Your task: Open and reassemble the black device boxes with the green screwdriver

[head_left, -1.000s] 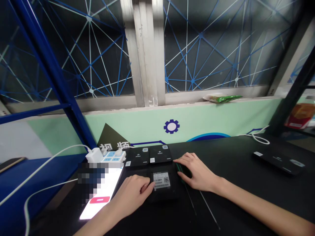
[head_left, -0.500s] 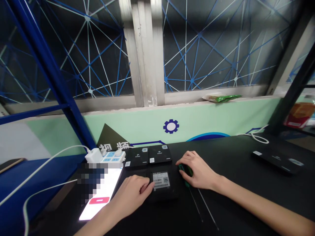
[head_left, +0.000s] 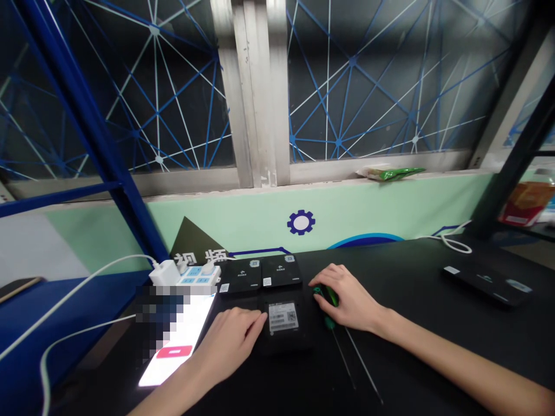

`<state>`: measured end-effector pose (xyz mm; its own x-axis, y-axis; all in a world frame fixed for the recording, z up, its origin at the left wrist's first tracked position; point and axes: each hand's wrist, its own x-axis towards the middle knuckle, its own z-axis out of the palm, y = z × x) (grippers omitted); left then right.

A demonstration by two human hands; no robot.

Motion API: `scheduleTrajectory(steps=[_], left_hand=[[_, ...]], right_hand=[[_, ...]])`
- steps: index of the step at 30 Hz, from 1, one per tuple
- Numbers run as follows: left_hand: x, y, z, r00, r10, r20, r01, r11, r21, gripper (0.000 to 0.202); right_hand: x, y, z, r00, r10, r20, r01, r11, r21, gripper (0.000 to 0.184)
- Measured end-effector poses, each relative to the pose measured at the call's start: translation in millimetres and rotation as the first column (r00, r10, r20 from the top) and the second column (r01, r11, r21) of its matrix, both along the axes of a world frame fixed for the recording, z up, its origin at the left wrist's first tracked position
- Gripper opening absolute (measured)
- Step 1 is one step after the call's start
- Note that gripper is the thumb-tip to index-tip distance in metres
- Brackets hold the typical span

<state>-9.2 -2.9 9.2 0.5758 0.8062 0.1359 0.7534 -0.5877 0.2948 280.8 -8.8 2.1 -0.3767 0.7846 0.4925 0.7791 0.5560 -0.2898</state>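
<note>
My right hand is curled over the handles of two screwdrivers that lie side by side on the black table. One screwdriver has a green handle; the other shows a bright green and dark handle under my fingers. Their thin shafts point toward me. My left hand rests on the table with fingers loosely stretched, its tips at the left edge of a black box-shaped device. A white printed label faces up on that device. Whether my left fingertips touch it is hard to tell.
Two similar black devices lie behind, and another at the right. A lit phone screen is beside my left forearm. Behind it sits a white power strip with a charger and white cables. A green packet lies on the sill.
My left thumb has drawn back slightly from the label toward the device's left edge. My right fingers have shifted a little on the screwdriver handles, and more of the green handle shows.
</note>
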Motion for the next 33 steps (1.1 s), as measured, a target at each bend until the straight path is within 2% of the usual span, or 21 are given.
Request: scheduleTrajectory(steps=[5, 9, 13, 17, 22, 28, 33], left_hand=[[-2.8, 3.2, -3.8, 0.986, 0.155, -0.066, -0.15, 0.986, 0.065, 0.038], [-4.2, 5.3, -6.8, 0.986, 0.146, -0.082, -0.14, 0.987, 0.075, 0.031], [-3.0, 4.3, -4.3, 0.986, 0.129, -0.101, -0.121, 0.989, 0.081, 0.027], [-1.5, 2.9, -0.8, 0.985, 0.113, -0.127, -0.104, 0.992, 0.075, 0.026], [-1.2, 1.9, -1.5, 0.987, 0.092, -0.13, -0.082, 0.994, 0.077, 0.028], [-2.1, 4.7, 0.0, 0.979, 0.172, -0.106, -0.165, 0.984, 0.072, 0.025], [-2.8, 7.6, 1.8, 0.978, 0.205, -0.029, -0.205, 0.979, 0.017, 0.023]], right_hand=[[-0.8, -3.0, 2.3, 0.998, 0.061, -0.012, -0.061, 0.998, 0.025, 0.022], [-5.2, -7.9, 8.0, 0.987, 0.158, 0.024, -0.158, 0.987, 0.01, 0.03], [-11.9, -11.8, 10.9, 0.969, 0.225, 0.105, -0.222, 0.974, -0.036, 0.059], [-15.8, -13.1, 7.8, 0.966, 0.218, 0.141, -0.207, 0.974, -0.093, 0.079], [-16.1, -11.4, 5.0, 0.967, 0.226, 0.12, -0.207, 0.967, -0.149, 0.086], [-12.9, -9.4, -1.2, 0.979, 0.197, 0.058, -0.187, 0.973, -0.138, 0.096], [-8.1, -9.5, -3.7, 0.981, 0.191, -0.034, -0.194, 0.972, -0.129, 0.106]])
